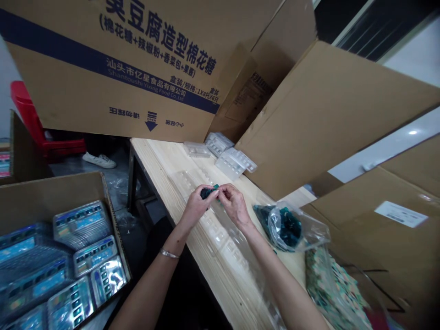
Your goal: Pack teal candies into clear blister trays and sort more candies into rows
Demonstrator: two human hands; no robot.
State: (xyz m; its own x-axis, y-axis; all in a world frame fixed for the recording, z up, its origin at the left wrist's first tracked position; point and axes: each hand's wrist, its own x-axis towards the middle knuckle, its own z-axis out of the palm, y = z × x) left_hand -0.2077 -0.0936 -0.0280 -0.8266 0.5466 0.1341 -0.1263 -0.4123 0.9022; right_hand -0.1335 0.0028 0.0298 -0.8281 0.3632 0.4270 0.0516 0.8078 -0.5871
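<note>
My left hand (196,205) is closed around a few small dark teal pieces (206,192), held above the middle of the table. Against it, at the fingertips, my right hand (235,204) is pinched shut; what sits between its fingers is too small to make out. Beneath both hands, clear plastic trays (220,234) with small compartments lie in a row along the wooden table (202,256). To the right of my right forearm lies an open clear plastic bag (311,231) with many dark teal pieces (290,225) inside.
Stacked clear trays (231,163) stand at the table's far end, before a large cardboard box (137,59). At left, an open carton (103,206) holds packed blister trays (82,224). A bag of pale green and orange packets (338,284) sits front right. Behind is a red chair (27,110).
</note>
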